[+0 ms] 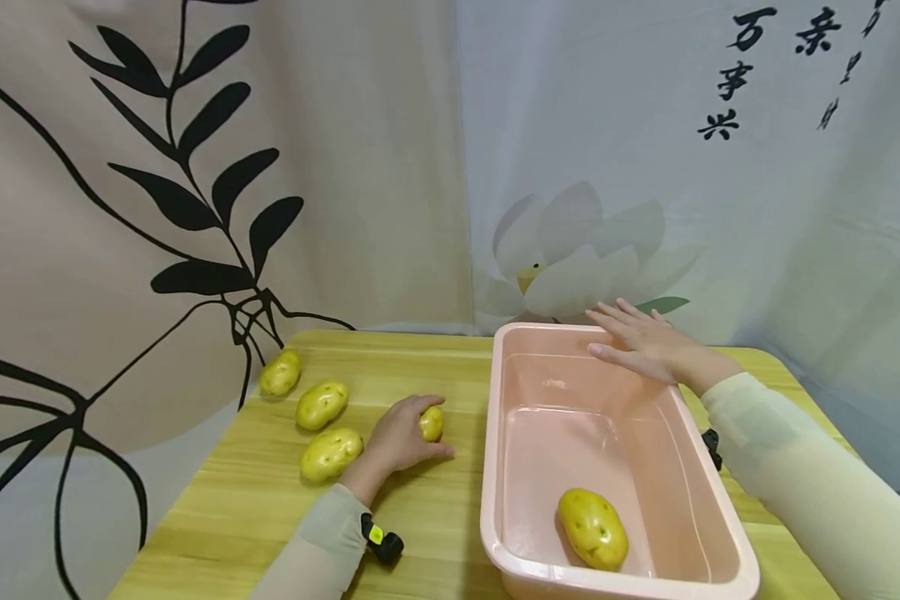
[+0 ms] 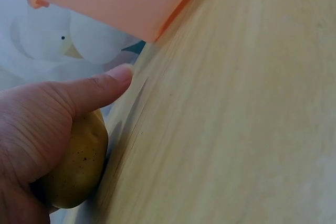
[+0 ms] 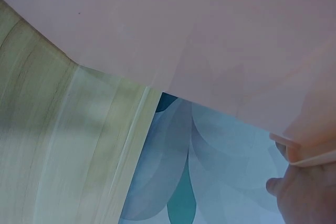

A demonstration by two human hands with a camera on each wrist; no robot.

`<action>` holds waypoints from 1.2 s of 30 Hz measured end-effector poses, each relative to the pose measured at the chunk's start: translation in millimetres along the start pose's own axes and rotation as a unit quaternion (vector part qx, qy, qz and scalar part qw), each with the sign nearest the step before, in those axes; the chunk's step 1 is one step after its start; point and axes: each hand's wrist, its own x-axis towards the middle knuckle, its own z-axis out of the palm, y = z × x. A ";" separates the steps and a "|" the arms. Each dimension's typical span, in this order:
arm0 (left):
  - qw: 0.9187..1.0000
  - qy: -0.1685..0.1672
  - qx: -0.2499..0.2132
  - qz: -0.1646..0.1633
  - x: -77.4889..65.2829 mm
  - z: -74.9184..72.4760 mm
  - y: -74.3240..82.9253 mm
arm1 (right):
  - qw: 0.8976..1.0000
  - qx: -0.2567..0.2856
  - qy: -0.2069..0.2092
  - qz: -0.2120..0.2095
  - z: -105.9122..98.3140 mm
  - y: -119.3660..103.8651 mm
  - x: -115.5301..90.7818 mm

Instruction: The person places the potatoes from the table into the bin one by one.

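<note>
My left hand (image 1: 401, 433) is around a yellow potato (image 1: 431, 423) on the table, left of the pink plastic basin (image 1: 497, 433). In the left wrist view the potato (image 2: 79, 163) sits against the palm, below the outstretched thumb (image 2: 102, 90); the other fingertips are hidden there. Spread and fairly straight, the fingers of my right hand (image 1: 645, 343) lie over the basin's far right rim. The right wrist view catches part of that hand (image 3: 310, 195) by the basin's corner. Inside the basin, toward its near end, lies another potato (image 1: 593, 529).
Three more potatoes (image 1: 330, 454) lie on the wood-grain table (image 1: 217, 533), left of my left hand, running back toward the far left edge. Behind the table hangs a pale curtain (image 1: 390, 167) printed with leaves, a flower and dark characters.
</note>
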 end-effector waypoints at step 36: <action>0.995 0.100 -0.011 0.025 -4.5 8.5 -3.6 | 1.000 0.016 -0.008 0.005 0.0 0.0 3.0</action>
